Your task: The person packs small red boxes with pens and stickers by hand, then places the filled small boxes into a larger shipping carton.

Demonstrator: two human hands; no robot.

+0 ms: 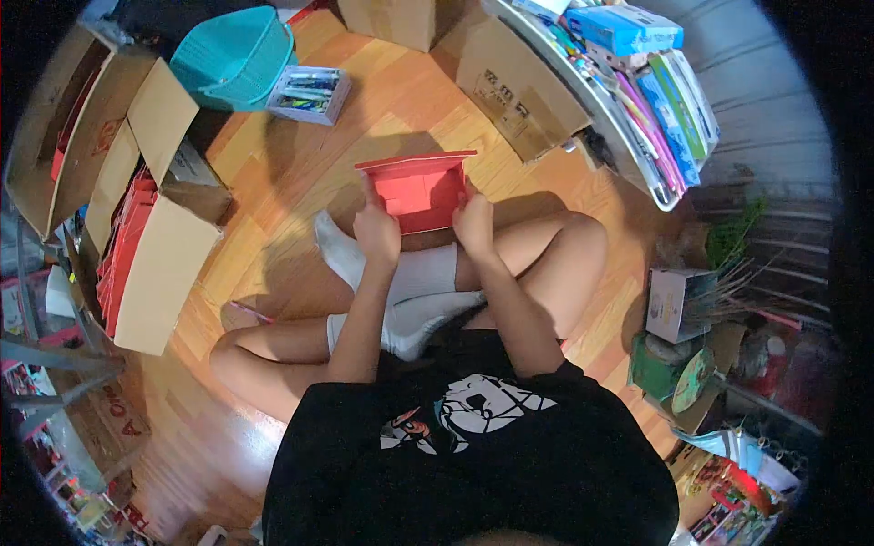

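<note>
A shallow red box (421,196) with raised walls is held up above the crossed legs, its inside facing the camera. My left hand (376,229) grips its left side, and my right hand (473,223) grips its right side. The fingers of both hands are partly hidden behind the box. Beyond it on the wooden floor (382,109) stands a small box of pens (309,94). At the left, an open cardboard box (168,273) holds several folded red pieces (126,250).
A teal basket (232,55) sits at the back left. Cardboard boxes (514,91) stand at the back, beside a white table (628,136) loaded with stationery. Plants (737,232) and a small carton (669,305) are at the right. White-socked feet (419,323) lie below the hands.
</note>
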